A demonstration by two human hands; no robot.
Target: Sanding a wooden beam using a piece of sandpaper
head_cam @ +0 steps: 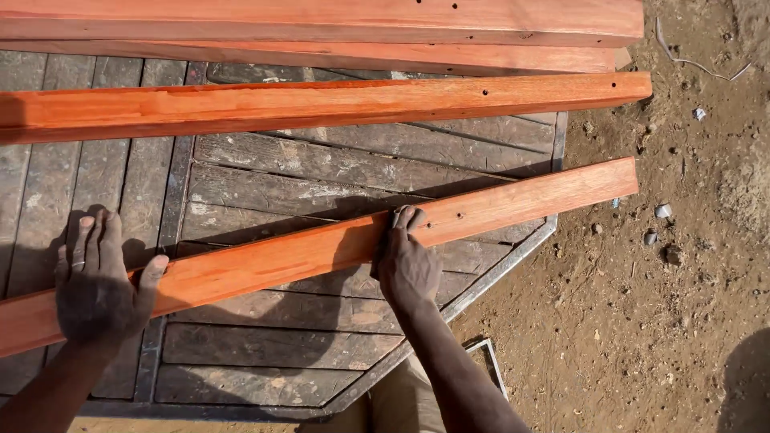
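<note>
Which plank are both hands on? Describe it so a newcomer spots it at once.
Start at the grey slatted wooden platform beside the dirt ground. Several reddish-orange planks cross it; take the nearest plank, under the left hand and right hand. Unlike the others, it lies slanted and apart.

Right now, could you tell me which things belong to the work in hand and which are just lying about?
In hand:
- near plank, under both hands
- left hand, flat at its lower edge
- right hand, fingers over the plank
- platform beneath

Lying about:
- middle plank
- far planks
- stones on the dirt
</note>
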